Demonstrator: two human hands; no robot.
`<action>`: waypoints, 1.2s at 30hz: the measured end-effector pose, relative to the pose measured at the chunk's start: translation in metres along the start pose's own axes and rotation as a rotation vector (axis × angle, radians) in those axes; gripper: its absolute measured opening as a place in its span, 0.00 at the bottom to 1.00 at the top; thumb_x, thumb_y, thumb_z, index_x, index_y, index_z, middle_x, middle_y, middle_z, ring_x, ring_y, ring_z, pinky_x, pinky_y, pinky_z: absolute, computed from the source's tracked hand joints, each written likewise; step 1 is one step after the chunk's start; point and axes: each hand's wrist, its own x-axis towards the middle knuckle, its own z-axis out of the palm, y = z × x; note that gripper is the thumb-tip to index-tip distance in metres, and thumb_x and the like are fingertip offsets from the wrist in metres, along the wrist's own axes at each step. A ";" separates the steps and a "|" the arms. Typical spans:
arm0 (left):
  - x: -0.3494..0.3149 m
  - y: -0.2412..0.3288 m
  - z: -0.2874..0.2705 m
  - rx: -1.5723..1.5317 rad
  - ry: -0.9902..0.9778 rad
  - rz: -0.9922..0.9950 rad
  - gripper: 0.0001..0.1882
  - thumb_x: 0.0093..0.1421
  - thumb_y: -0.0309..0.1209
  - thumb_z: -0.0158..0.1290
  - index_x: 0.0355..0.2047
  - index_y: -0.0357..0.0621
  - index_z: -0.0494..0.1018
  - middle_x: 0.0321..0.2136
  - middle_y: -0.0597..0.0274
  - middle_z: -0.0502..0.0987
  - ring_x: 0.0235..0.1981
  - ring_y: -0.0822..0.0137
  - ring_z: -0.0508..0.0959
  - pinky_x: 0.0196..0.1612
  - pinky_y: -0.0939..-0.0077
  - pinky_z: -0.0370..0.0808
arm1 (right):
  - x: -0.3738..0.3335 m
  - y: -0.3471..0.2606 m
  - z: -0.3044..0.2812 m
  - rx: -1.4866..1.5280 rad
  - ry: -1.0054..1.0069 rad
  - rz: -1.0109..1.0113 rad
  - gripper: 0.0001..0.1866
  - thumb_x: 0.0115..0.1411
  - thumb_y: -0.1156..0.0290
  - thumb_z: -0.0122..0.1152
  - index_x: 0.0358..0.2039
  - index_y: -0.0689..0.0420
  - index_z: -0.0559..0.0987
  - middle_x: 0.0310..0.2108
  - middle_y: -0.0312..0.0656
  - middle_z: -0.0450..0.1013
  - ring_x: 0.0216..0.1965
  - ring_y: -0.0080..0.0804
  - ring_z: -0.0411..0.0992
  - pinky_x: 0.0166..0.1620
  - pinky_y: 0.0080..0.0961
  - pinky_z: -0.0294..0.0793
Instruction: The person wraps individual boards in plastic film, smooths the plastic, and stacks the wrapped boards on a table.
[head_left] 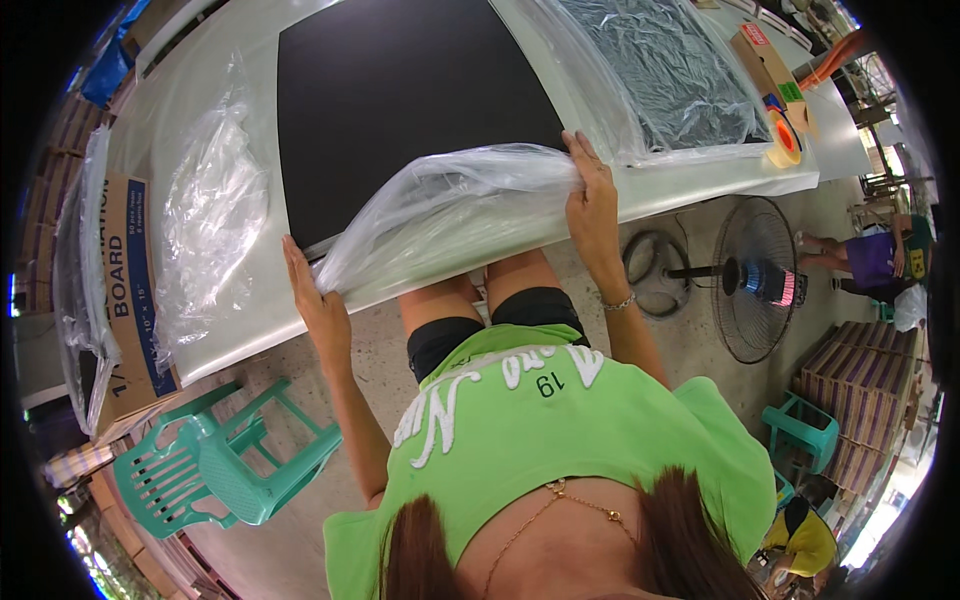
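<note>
A large flat black board [410, 95] lies on the pale table before me. A clear plastic bag [450, 195] bulges up along the board's near edge, partly over it. My left hand [318, 305] is at the near left corner, its fingers closed on the bag's edge and touching the board. At the near right corner my right hand [590, 180] pinches the bag's other side, fingertips by the board. Whether the board's edge is inside the bag is hard to tell.
Crumpled clear plastic [215, 200] lies left of the board, beside a cardboard box [135, 290]. Plastic-wrapped dark sheets [670, 75], a tape roll [785, 140] and a brown carton [770, 70] are at right. A standing fan [755, 280] and green chair [230, 460] stand near the table.
</note>
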 end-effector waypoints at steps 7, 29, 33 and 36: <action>0.001 0.004 0.000 0.000 0.009 -0.023 0.43 0.39 0.10 0.32 0.63 0.35 0.49 0.63 0.48 0.51 0.66 0.54 0.49 0.66 0.64 0.44 | 0.000 -0.002 0.001 -0.010 -0.008 0.092 0.32 0.45 0.91 0.37 0.53 0.60 0.70 0.55 0.54 0.64 0.52 0.49 0.63 0.60 0.34 0.57; 0.026 0.016 -0.018 -0.147 0.372 -0.050 0.24 0.48 0.09 0.44 0.45 0.37 0.75 0.42 0.55 0.77 0.42 0.66 0.77 0.48 0.74 0.72 | 0.057 -0.030 -0.020 0.285 0.203 -0.173 0.32 0.34 0.91 0.38 0.40 0.61 0.79 0.42 0.45 0.72 0.44 0.38 0.70 0.49 0.23 0.67; 0.043 0.020 -0.035 -0.084 0.393 0.053 0.24 0.46 0.09 0.42 0.42 0.37 0.77 0.39 0.55 0.78 0.40 0.65 0.78 0.48 0.74 0.72 | 0.078 -0.027 -0.035 0.305 0.208 -0.246 0.29 0.36 0.90 0.39 0.38 0.61 0.80 0.40 0.44 0.74 0.42 0.38 0.71 0.46 0.23 0.68; 0.057 0.022 -0.056 -0.047 0.450 0.137 0.27 0.41 0.09 0.39 0.40 0.36 0.77 0.38 0.55 0.78 0.44 0.62 0.76 0.52 0.71 0.69 | 0.101 -0.027 -0.043 0.287 0.232 -0.337 0.23 0.40 0.87 0.42 0.35 0.61 0.80 0.38 0.43 0.74 0.41 0.36 0.72 0.45 0.23 0.69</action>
